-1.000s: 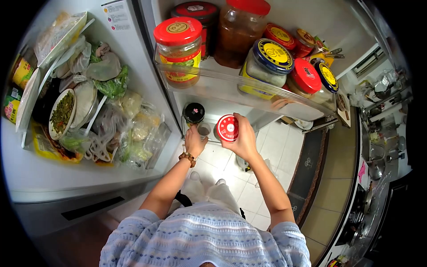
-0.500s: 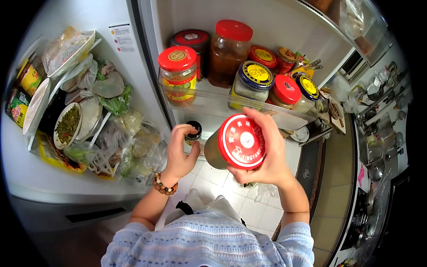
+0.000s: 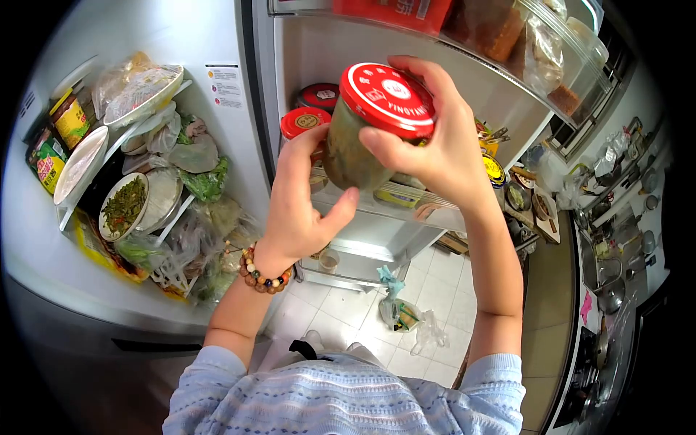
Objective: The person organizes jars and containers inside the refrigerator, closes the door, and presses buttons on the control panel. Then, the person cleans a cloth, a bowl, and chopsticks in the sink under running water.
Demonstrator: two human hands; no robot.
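Note:
My right hand (image 3: pixel 442 138) grips a glass jar (image 3: pixel 351 156) near its top, thumb on the near side and fingers around the far side. The jar has a red lid with white lettering and murky greenish-brown contents, and it is slightly tilted. Close to the jar's left side is my left hand (image 3: pixel 290 206), thumb spread from the fingers; whether the fingertips touch the glass I cannot tell. A beaded bracelet (image 3: pixel 262 274) circles the left wrist. Behind the jar, the fridge door shelf holds a red-lidded jar (image 3: pixel 304 122) and a dark jar with a red-rimmed lid (image 3: pixel 319 96).
Left, the fridge interior holds a bowl of greens (image 3: pixel 125 206), bagged vegetables (image 3: pixel 206 185) and plates. Above, an upper door shelf (image 3: pixel 536 51) carries packets. A lower door shelf (image 3: pixel 330 261) holds a small glass. A bag (image 3: pixel 399 312) lies on the tiled floor; a counter runs along the right.
My right hand has raised the jar up toward the door's upper part and tilted it, showing more of its side. My left hand has moved up beside it. The view has shifted.

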